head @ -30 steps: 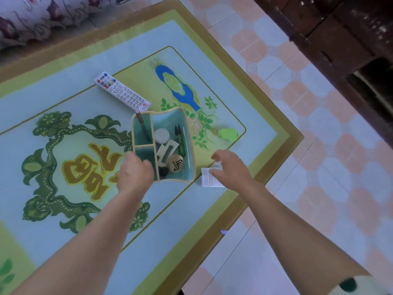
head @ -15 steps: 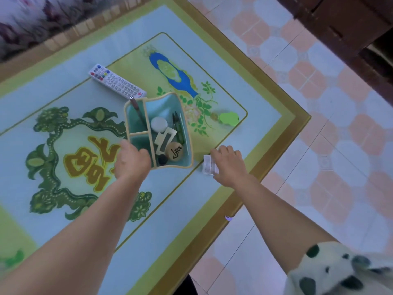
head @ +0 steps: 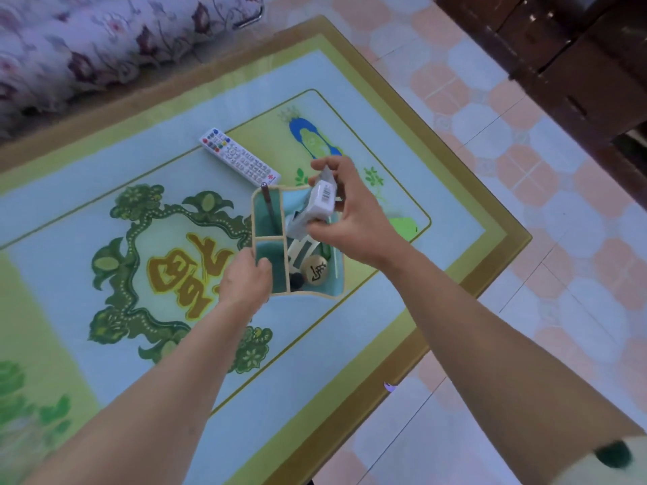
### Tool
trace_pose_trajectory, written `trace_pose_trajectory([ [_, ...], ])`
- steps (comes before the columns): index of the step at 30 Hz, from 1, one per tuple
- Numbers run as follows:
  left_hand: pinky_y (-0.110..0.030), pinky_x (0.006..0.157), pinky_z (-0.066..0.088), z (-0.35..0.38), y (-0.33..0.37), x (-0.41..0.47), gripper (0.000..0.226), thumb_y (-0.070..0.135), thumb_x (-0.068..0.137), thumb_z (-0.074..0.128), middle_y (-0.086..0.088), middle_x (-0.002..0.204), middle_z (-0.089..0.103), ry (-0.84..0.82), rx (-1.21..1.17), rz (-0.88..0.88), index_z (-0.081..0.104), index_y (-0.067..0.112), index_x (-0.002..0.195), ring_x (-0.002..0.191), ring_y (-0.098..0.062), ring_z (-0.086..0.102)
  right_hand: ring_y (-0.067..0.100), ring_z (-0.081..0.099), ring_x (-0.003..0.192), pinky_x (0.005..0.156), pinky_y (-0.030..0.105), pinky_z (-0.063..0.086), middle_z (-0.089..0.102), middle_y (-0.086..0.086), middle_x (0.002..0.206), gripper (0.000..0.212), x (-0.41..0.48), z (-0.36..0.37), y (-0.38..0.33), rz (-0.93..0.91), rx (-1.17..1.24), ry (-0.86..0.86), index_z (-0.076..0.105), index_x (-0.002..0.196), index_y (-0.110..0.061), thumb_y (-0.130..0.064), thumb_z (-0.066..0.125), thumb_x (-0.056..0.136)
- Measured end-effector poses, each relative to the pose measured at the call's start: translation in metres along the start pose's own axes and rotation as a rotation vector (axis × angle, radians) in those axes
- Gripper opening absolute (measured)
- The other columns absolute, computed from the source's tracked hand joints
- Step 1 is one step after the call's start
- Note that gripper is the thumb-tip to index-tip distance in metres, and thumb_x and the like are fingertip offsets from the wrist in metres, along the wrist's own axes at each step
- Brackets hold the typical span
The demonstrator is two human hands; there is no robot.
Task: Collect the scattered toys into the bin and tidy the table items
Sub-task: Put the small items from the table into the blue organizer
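Teal bin (head: 332, 288): the soft bin with tan edges is sitting near the middle of the table (head: 465, 236), split into little rooms.
Head view, left hand (head: 247, 279): it is pinching the bin's wall at the 7 o'clock corner, fingers closed tight on the edge, keeping the bin from sliding.
Head view, right hand (head: 350, 215): it is holding a small white packet (head: 317, 204) with a bar code, fingers clamped around it, right over the bin's big room at 1 o'clock.
Inside the bin: a round wooden game piece (head: 314, 269) is lying at 5 o'clock, a dark stick (head: 269, 208) is standing in the room at 11 o'clock, and more white bits are sitting under the packet.
Still outside: the white remote (head: 239, 156) is lying just past the bin at 11 o'clock, and a little green thing (head: 404, 227) is peeking out from behind the right wrist at 3 o'clock.
Step now: I think the packet is going into the bin.
Next move: the right hand probably needs to go down a bit, tip the packet so it fits between the other things, then let go. The green thing looks like the next one to grab.
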State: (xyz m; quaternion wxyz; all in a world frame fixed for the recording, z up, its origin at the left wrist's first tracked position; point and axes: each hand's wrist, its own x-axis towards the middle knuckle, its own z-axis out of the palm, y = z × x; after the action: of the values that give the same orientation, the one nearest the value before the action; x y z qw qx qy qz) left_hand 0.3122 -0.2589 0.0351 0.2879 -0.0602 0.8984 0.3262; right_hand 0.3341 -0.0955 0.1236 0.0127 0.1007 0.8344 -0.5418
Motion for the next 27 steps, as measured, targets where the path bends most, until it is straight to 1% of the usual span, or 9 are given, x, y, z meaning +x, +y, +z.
trace_pose_trajectory([
  [2, -0.038, 0.067, 0.045, -0.004, 0.001, -0.001, 0.023, 0.020, 0.096, 0.035, -0.010, 0.088, 0.060, -0.012, -0.062, 0.008, 0.055, 0.009, 0.098, 0.073, -0.026, 0.055, 0.027, 0.061, 0.096, 0.084, 0.042, 0.053, 0.058, 0.006, 0.109, 0.061, 0.017, 0.016, -0.002, 0.000, -0.058, -0.062, 0.042, 0.123, -0.019, -0.005, 0.068, 0.071],
  [4, -0.035, 0.058, 0.038, -0.008, 0.001, -0.001, 0.024, 0.018, 0.095, 0.033, -0.011, 0.083, 0.057, -0.014, -0.109, 0.006, 0.054, 0.007, 0.090, 0.070, -0.025, 0.051, 0.034, 0.061, 0.090, 0.081, 0.047, 0.052, 0.061, 0.010, 0.105, 0.059, 0.031, 0.029, 0.001, 0.016, -0.091, -0.090, 0.042, 0.122, -0.018, -0.003, 0.068, 0.070],
  [7, -0.032, 0.055, 0.033, -0.011, -0.001, 0.000, 0.028, 0.015, 0.092, 0.032, -0.013, 0.078, 0.053, -0.034, -0.187, -0.002, 0.055, 0.000, 0.087, 0.068, -0.025, 0.046, 0.032, 0.060, 0.087, 0.073, 0.040, 0.049, 0.064, 0.012, 0.101, 0.057, 0.046, 0.040, 0.009, 0.029, -0.175, -0.106, 0.043, 0.121, -0.015, -0.002, 0.068, 0.071],
  [9, -0.035, 0.059, 0.040, -0.013, -0.003, 0.001, 0.030, 0.014, 0.091, 0.032, -0.015, 0.082, 0.058, -0.052, -0.240, 0.000, 0.059, 0.002, 0.091, 0.072, -0.029, 0.051, 0.027, 0.058, 0.081, 0.069, 0.036, 0.047, 0.065, 0.009, 0.098, 0.056, 0.052, 0.045, 0.019, 0.026, -0.270, -0.091, 0.044, 0.121, -0.014, -0.004, 0.068, 0.071],
  [11, -0.043, 0.070, 0.051, -0.016, -0.003, 0.000, 0.030, 0.015, 0.090, 0.033, -0.014, 0.094, 0.064, -0.060, -0.270, -0.001, 0.062, 0.009, 0.093, 0.084, -0.033, 0.060, 0.025, 0.059, 0.088, 0.080, 0.041, 0.050, 0.065, 0.007, 0.103, 0.059, 0.055, 0.050, 0.028, 0.017, -0.336, -0.073, 0.045, 0.125, -0.015, -0.010, 0.068, 0.072],
  [14, -0.051, 0.080, 0.055, -0.020, 0.000, -0.004, 0.030, 0.021, 0.084, 0.033, -0.011, 0.101, 0.066, -0.077, -0.296, -0.004, 0.062, 0.020, 0.093, 0.092, -0.033, 0.063, 0.023, 0.054, 0.114, 0.099, 0.044, 0.043, 0.057, 0.005, 0.128, 0.067, 0.054, 0.053, 0.035, 0.002, -0.406, -0.119, 0.044, 0.135, -0.017, -0.020, 0.074, 0.075],
  [16, -0.052, 0.080, 0.055, -0.022, 0.000, -0.005, 0.032, 0.024, 0.082, 0.033, -0.010, 0.101, 0.066, -0.088, -0.301, -0.012, 0.061, 0.023, 0.095, 0.091, -0.032, 0.063, 0.021, 0.053, 0.115, 0.100, 0.042, 0.041, 0.056, 0.004, 0.130, 0.065, 0.053, 0.055, 0.037, -0.043, -0.450, -0.143, 0.046, 0.136, -0.017, -0.021, 0.074, 0.077],
  [21, -0.054, 0.075, 0.057, -0.025, -0.002, -0.003, 0.041, 0.030, 0.075, 0.031, -0.008, 0.099, 0.067, -0.095, -0.344, -0.038, 0.064, 0.022, 0.097, 0.088, -0.032, 0.066, 0.025, 0.046, 0.121, 0.098, 0.040, 0.032, 0.057, -0.002, 0.130, 0.034, 0.057, 0.061, 0.049, -0.140, -0.761, -0.220, 0.062, 0.124, -0.021, -0.021, 0.058, 0.090],
  [27, -0.056, 0.078, 0.055, -0.035, 0.003, -0.006, 0.043, 0.030, 0.076, 0.029, -0.012, 0.094, 0.070, -0.101, -0.353, -0.019, 0.066, 0.016, 0.093, 0.089, -0.034, 0.066, 0.026, 0.052, 0.114, 0.098, 0.041, 0.034, 0.062, 0.002, 0.123, 0.027, 0.058, 0.051, 0.038, -0.135, -0.727, -0.149, 0.068, 0.116, -0.016, -0.018, 0.054, 0.093],
])
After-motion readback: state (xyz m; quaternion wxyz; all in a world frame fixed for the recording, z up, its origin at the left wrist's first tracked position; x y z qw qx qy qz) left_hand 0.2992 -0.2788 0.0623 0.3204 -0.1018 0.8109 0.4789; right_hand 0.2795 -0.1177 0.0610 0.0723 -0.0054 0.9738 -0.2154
